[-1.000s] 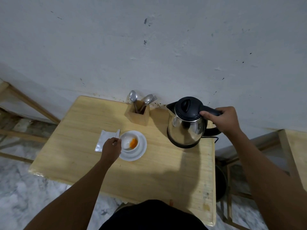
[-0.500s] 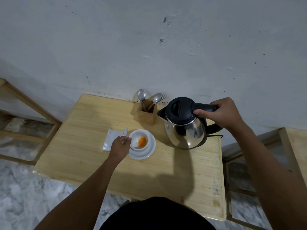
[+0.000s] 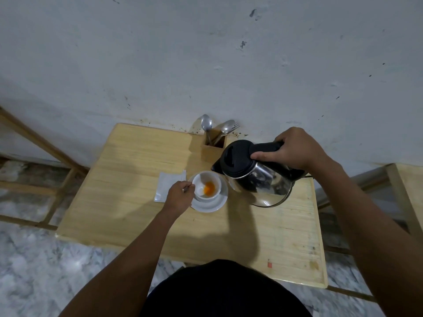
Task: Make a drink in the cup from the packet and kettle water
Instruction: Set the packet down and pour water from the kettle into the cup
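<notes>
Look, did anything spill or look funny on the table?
Nothing has spilled. The orange mix is inside the cup on its saucer. The kettle leans only because the right hand tips it. The left hand pinches a spoon.

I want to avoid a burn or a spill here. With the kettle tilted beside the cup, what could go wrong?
1. The left hand, which holds a spoon at the rim of the cup, sits close to the spout of the kettle; hot water could splash it.
2. The spout is at the cup's edge, not over its middle, so water may land on the saucer.
</notes>
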Demonstrator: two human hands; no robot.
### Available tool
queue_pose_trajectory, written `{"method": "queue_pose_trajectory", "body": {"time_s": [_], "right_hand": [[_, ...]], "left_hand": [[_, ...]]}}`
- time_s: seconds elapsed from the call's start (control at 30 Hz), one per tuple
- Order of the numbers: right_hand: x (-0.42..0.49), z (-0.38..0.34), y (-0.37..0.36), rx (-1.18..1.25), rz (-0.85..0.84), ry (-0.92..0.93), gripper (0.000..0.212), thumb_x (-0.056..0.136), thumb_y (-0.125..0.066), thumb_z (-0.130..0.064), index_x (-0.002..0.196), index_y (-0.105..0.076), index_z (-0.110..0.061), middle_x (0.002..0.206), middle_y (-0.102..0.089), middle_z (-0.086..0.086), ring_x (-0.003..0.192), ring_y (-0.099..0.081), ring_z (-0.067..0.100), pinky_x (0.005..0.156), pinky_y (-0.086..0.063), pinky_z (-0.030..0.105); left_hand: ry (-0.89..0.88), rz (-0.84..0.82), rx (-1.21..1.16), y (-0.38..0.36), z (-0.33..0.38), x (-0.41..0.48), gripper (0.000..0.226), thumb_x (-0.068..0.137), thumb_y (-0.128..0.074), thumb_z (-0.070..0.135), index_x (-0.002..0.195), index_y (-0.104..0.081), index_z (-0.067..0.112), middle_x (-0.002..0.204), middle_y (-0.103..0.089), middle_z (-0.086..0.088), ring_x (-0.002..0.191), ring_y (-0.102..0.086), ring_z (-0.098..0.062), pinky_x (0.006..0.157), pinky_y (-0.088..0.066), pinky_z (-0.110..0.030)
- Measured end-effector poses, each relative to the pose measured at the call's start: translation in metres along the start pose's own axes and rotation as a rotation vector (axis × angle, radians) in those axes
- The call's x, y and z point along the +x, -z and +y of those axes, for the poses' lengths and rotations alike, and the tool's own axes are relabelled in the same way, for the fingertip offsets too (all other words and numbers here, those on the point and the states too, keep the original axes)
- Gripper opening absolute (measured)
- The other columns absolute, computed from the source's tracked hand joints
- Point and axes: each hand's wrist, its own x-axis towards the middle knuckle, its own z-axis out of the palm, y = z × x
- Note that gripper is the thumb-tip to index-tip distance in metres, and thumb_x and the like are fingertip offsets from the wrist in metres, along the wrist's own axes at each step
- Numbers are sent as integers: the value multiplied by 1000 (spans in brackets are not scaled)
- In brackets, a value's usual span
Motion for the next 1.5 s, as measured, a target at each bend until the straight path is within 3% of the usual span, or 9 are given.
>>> {"method": "queue_pose_trajectory", "body": {"time_s": [0.07,0.2,0.53,1.27,1.5], "right_hand": [[2,-7,-1,-68,-20,-4,84,48,-69,-82,57,-62,1,46,-53,10,47,-56,23,48,-39,30],[5,-22,0,-173,-81,-13,72,55,-70,-78,48,-52,-8,45,-44,2,46,-47,19,48,-34,28],[8,-44,-3,-346,-159,-21,71,59,-66,-81,53,-55,-11,47,-47,-1,48,-49,17,50,-34,26],[12,-53,11,-420,-205,-17,73,58,-66,-82,52,-51,-11,48,-46,-1,48,-45,16,51,-33,28],[10,-55,17,-433,-213,-21,72,59,-66,-82,55,-55,-11,51,-50,0,51,-49,16,51,-35,27]], "left_hand": [[-2,-16,3,1,-2,1,29,96,-52,22,117,-61,4,108,-57,-9,75,-61,-21,72,-60,-44],[0,-32,0,3,-4,4,31,95,-52,23,118,-62,4,107,-56,-5,83,-62,-24,76,-59,-46],[-21,-44,30,2,-8,7,27,95,-51,25,113,-64,9,106,-56,-4,88,-65,-30,83,-57,-49],[-55,-33,29,2,-9,7,23,95,-51,23,103,-68,8,99,-61,-10,84,-65,-30,80,-57,-51],[-36,-37,22,3,-6,7,24,95,-53,23,106,-67,7,92,-59,-2,87,-65,-29,81,-57,-51]]}}
